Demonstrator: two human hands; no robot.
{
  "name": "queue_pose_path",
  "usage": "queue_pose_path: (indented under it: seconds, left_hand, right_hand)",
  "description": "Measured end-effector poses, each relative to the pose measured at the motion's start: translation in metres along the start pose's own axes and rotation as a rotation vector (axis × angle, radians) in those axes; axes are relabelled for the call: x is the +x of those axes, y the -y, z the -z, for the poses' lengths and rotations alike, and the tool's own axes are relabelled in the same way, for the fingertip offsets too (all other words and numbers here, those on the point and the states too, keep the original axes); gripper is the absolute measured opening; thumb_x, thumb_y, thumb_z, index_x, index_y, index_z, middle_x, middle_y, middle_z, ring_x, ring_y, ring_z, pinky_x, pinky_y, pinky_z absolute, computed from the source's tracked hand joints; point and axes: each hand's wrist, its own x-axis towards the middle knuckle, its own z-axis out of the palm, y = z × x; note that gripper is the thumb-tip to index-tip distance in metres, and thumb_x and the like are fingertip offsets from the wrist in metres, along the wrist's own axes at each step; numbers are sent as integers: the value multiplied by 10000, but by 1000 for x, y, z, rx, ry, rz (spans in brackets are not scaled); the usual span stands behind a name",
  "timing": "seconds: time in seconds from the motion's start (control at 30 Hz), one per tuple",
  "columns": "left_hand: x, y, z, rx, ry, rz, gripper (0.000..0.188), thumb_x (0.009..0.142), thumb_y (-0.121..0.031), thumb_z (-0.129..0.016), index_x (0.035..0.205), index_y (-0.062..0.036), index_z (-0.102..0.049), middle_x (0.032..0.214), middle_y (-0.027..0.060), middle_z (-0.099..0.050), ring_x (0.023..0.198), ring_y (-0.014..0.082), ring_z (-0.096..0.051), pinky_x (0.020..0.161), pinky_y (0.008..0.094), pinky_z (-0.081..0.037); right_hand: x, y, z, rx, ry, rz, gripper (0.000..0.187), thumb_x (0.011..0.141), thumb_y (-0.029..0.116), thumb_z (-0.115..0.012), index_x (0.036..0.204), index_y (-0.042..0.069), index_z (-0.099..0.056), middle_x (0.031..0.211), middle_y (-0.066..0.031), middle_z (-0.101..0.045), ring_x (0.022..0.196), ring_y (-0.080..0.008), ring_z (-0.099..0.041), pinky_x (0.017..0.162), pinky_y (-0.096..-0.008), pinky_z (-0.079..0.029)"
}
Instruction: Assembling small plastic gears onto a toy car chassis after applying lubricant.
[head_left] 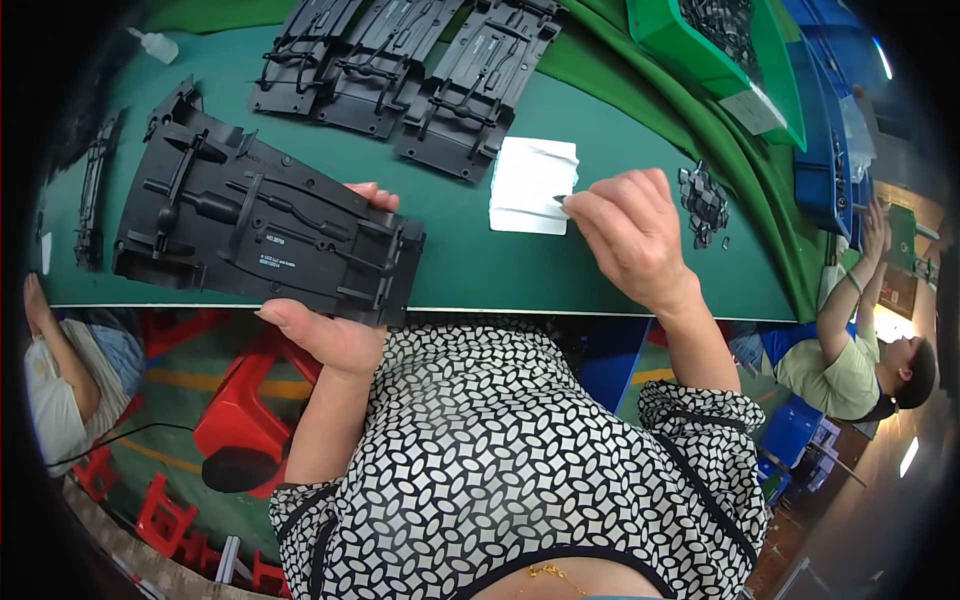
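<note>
My left hand [330, 338] grips a large black plastic chassis plate [290, 170] by its right end, thumb in front and fingertips showing at the far edge. The plate is tilted above the table's near edge, its side with molded pipes and axle shapes toward me. My right hand [640, 245] is closed in a pinch on a small dark piece [560, 199], mostly hidden by the fingers. That piece is at the right side of a white, block-like pad [530, 165] on the table. To the right of this hand lies a pile of small black parts [705, 205].
Several similar black chassis plates [470, 85] lie at the back of the green table [600, 115]. A green bin [700, 50] of dark parts and a blue bin [822, 140] stand at right. A small white bottle [158, 46] is far left. Other people sit at both sides.
</note>
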Motion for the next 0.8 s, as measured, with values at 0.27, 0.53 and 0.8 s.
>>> queue_pose_path:
  seconds: [0.27, 0.53, 0.8]
  left_hand:
    - [-1, -7, 2, 55, -25, 29, 973, 782, -788, -268, 1248, 60, -369, 1183, 198, -473, 1054, 298, -501, 982, 471, -372]
    - [3, -7, -7, -243, -23, 128, 1040, 725, -815, -357, 1240, 88, -364, 1202, 188, -465, 1103, 310, -471, 1022, 482, -318]
    - [2, -11, -34, -160, 1, 144, 990, 758, -809, -275, 1224, 56, -390, 1152, 195, -499, 1034, 310, -512, 930, 464, -411]
  right_hand:
    - [6, 6, -5, 7, -128, -66, 159, 675, 13, -674, 803, 79, -606, 742, -12, -545, 649, -171, -507, 615, -301, -358]
    - [19, 38, 16, 458, -302, -357, 201, 666, -83, -694, 837, 1, -631, 775, -90, -569, 662, -217, -538, 564, -305, -441]
    - [28, 66, -4, 335, -311, 390, 272, 603, 47, -686, 874, 35, -662, 795, -14, -517, 685, -162, -491, 667, -340, -359]
